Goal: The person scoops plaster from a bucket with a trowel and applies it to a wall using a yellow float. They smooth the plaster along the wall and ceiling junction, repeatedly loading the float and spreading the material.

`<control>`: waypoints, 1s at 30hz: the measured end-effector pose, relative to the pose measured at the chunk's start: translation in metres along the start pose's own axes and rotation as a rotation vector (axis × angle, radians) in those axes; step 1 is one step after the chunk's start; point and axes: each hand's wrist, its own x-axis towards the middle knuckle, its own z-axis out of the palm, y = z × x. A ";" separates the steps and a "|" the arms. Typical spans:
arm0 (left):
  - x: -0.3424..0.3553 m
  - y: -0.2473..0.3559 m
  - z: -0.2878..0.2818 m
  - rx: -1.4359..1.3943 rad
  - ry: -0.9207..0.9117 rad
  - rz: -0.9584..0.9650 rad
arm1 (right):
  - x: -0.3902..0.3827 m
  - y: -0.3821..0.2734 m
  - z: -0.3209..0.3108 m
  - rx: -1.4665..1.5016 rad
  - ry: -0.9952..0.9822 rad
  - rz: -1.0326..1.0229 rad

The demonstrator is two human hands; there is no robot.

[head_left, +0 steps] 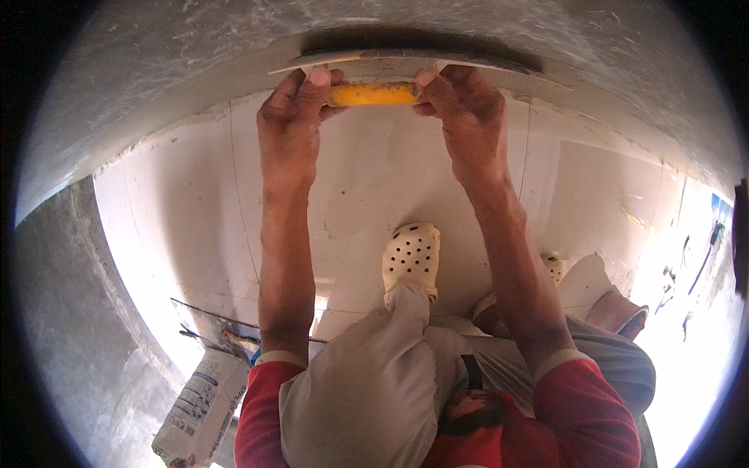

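Both my arms reach up to a grey wall (pixel 390 19). A plastering trowel with a yellow handle (pixel 374 94) and a long, thin blade (pixel 390 54) stands edge-on to my view, close against the wall. My left hand (pixel 295 105) is closed round its left end, the thumb on the mount beside the handle. On the other end, my right hand (pixel 462 101) grips in the same way, thumb and fingers pinched at the handle. The blade's far face is hidden, so I cannot tell how much of it touches the wall.
Pale floor tiles (pixel 351 187) lie below, with my cream clog (pixel 411 257) on them. A printed paper bag (pixel 199 405) stands at lower left near a dark rod. At the right are a brown container (pixel 616 312) and loose cables (pixel 706 253).
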 end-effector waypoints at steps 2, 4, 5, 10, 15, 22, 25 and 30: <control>-0.005 0.017 0.004 0.012 0.018 0.011 | -0.005 -0.021 -0.001 -0.027 -0.009 -0.044; -0.008 0.031 0.008 -0.058 0.035 0.041 | -0.011 -0.041 -0.001 -0.029 -0.004 -0.066; -0.010 0.037 0.010 -0.067 0.069 0.017 | -0.014 -0.050 -0.001 -0.011 -0.001 -0.077; -0.038 0.029 0.007 -0.111 0.055 0.124 | -0.042 -0.062 -0.021 -0.039 0.063 -0.086; -0.049 -0.051 0.023 0.244 -0.106 0.073 | -0.049 0.017 -0.043 -0.004 0.114 -0.045; -0.071 -0.110 0.059 -0.233 -0.220 -0.228 | -0.069 0.090 -0.090 0.120 0.006 0.011; -0.065 -0.110 0.080 -0.279 -0.282 -0.224 | -0.071 0.089 -0.100 0.230 -0.047 0.005; -0.062 -0.109 0.131 -0.371 -0.394 -0.280 | -0.078 0.085 -0.125 0.323 0.102 -0.009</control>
